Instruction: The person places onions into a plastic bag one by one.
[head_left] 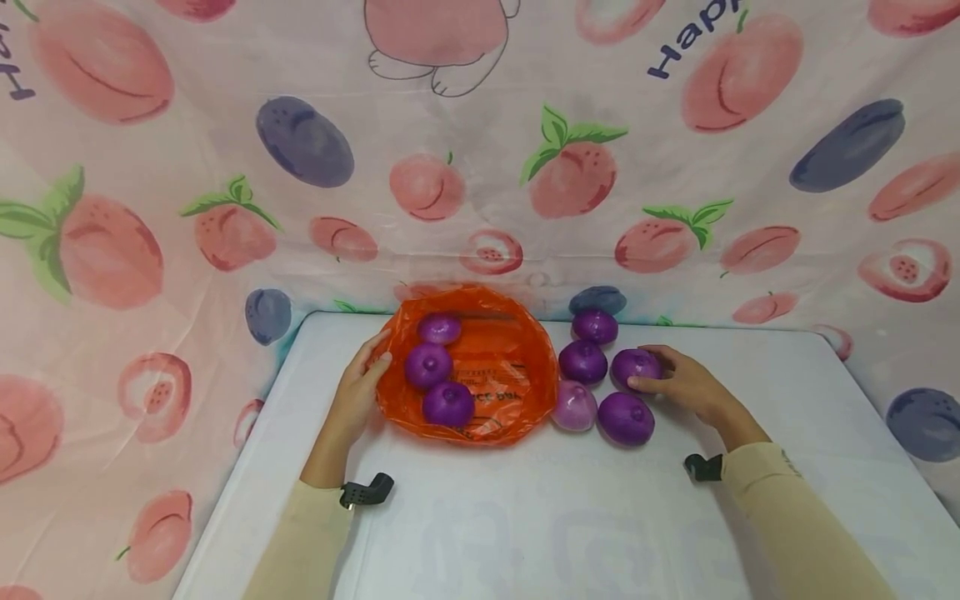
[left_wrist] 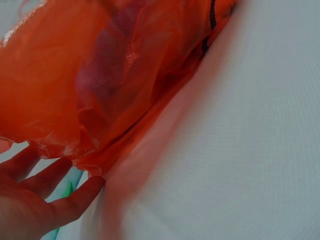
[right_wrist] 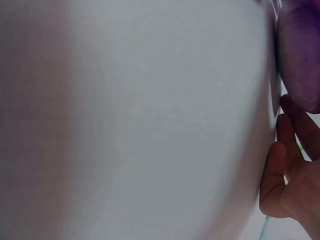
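Note:
An orange plastic bag [head_left: 517, 333] lies spread open on the white table, with three purple onions [head_left: 428, 365] inside along its left part. My left hand [head_left: 358, 387] rests at the bag's left edge; in the left wrist view its fairly straight fingers [left_wrist: 75, 202] touch the rim. To the right of the bag, my right hand [head_left: 693, 385] holds a purple onion [head_left: 632, 367] between thumb and fingers. Around it lie several more onions, including a paler one [head_left: 573, 406] beside the bag and a dark one [head_left: 626, 418] at the front. In the right wrist view, only part of an onion [right_wrist: 302, 55] shows.
The white table [head_left: 480, 517] ends at the back against a hanging cloth [head_left: 465, 133] printed with peaches and other fruit. Black wrist devices [head_left: 367, 490] sit at both sleeves.

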